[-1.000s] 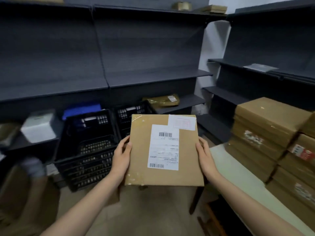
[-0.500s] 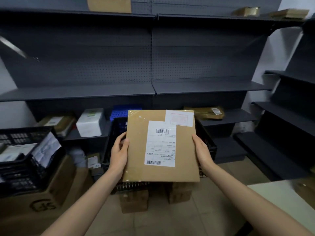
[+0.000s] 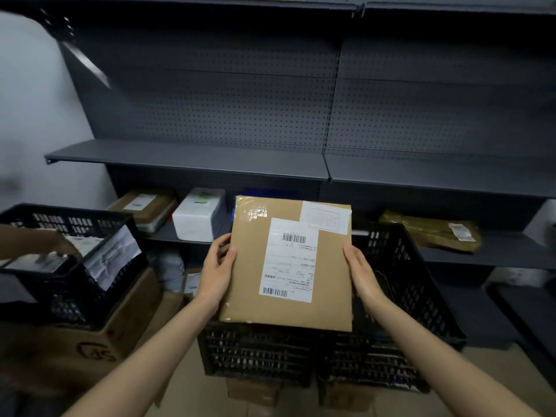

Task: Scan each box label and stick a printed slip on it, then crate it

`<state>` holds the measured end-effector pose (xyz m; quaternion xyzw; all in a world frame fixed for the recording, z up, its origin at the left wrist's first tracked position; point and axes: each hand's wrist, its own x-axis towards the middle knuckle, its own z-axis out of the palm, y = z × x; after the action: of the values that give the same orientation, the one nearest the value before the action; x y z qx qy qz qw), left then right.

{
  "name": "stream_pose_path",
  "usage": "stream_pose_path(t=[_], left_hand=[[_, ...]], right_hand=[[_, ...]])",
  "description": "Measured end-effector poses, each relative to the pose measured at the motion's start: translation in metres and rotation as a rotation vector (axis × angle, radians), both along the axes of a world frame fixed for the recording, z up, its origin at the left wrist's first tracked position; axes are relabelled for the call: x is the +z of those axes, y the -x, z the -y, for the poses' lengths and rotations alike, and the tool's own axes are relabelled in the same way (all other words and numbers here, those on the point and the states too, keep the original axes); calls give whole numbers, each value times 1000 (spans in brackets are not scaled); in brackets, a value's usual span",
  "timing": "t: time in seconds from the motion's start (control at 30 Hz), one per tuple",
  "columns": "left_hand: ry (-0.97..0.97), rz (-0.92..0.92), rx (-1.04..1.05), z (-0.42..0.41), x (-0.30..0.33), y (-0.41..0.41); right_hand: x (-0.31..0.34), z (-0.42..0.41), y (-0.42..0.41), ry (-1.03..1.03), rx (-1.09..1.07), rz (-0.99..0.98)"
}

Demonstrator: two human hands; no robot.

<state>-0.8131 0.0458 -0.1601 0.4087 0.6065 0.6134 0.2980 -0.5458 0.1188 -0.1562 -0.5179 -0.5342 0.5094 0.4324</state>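
Observation:
A flat brown cardboard box (image 3: 246,284) is held up in front of me, over a black plastic crate (image 3: 400,284). Its face carries a white shipping label (image 3: 290,260) with two barcodes and a smaller white slip (image 3: 326,218) with red print at the top right corner. My left hand (image 3: 218,272) grips the box's left edge, thumb on the front. My right hand (image 3: 362,273) grips the right edge the same way. The crate's inside is mostly hidden behind the box.
A second black crate (image 3: 75,284) with papers sits at left on a large carton (image 3: 90,350); another person's hand (image 3: 57,248) reaches into it. Dark metal shelving (image 3: 210,158) behind holds a white parcel (image 3: 200,213) and brown parcels (image 3: 430,230). Small cartons stand under the crate.
The view has swung left, away from the table with stacked cartons. The box, still held by both hands, now hangs over the black crate. Another person's hand has appeared at left.

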Motion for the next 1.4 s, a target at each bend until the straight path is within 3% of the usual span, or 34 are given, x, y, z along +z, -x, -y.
stream_pose_path(t=[0.47, 0.53, 0.67, 0.77, 1.0, 1.17, 1.4], left_hand=[[129, 2, 59, -111, -29, 82], [160, -93, 45, -136, -26, 102], [246, -498, -182, -183, -3, 143], [302, -628, -395, -213, 8, 159], [521, -543, -669, -272, -5, 184], [670, -578, -862, -295, -16, 175], [498, -680, -728, -312, -40, 170]], right_hand=[[-38, -125, 66, -10, 181, 62], [-43, -139, 73, 7, 202, 70], [-45, -166, 87, -2, 223, 110], [-48, -183, 101, -11, 234, 119], [-66, -207, 103, 7, 240, 159], [-85, -213, 91, 70, 220, 169], [-95, -224, 86, 17, 270, 258]])
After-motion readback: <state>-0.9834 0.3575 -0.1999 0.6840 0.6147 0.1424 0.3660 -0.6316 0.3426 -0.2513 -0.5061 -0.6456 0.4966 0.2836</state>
